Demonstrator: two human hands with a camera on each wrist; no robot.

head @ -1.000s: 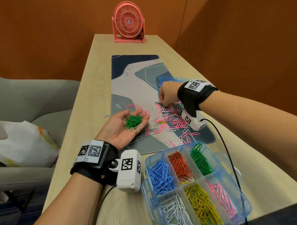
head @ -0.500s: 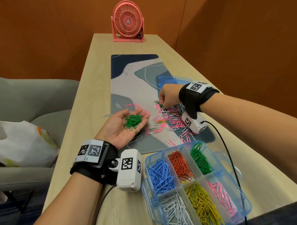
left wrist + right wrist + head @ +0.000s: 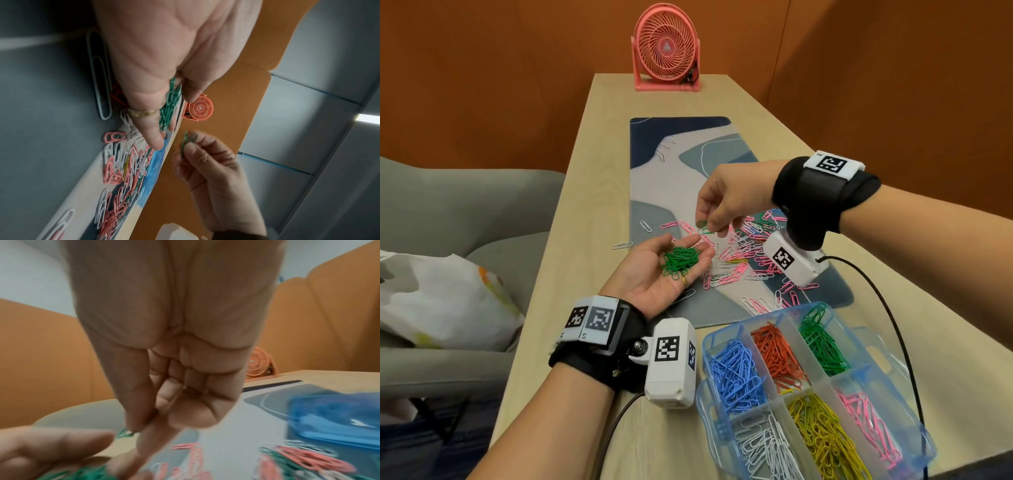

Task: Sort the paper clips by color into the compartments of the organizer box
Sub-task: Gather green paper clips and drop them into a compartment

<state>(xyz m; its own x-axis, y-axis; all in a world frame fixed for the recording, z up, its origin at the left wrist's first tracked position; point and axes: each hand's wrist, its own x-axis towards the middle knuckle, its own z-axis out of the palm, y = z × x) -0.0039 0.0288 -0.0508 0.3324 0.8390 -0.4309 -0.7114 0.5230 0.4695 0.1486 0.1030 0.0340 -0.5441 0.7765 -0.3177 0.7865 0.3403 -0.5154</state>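
Right hand (image 3: 726,202) has lifted off the loose mixed-colour paper clip pile (image 3: 748,255) and now pinches green wire paper clips (image 3: 186,142) just above the left hand (image 3: 654,274). The left is cupped palm-up, cradling a green clip bunch (image 3: 679,260). Green compartment (image 3: 822,339) of the clear blue plastic organizer box (image 3: 709,346) is next, I'd guess.

No legible words, brand names or numbers in any view. Only signs: black-and-white square fiducial markers on the white wrist camera housings (image 3: 671,363) and on the black wrist bands (image 3: 822,192); these are patterns, not text. A small triangular emblem sits at the hub of the round pink desk fan (image 3: 666,49); whether it carries lettering cannot be told.
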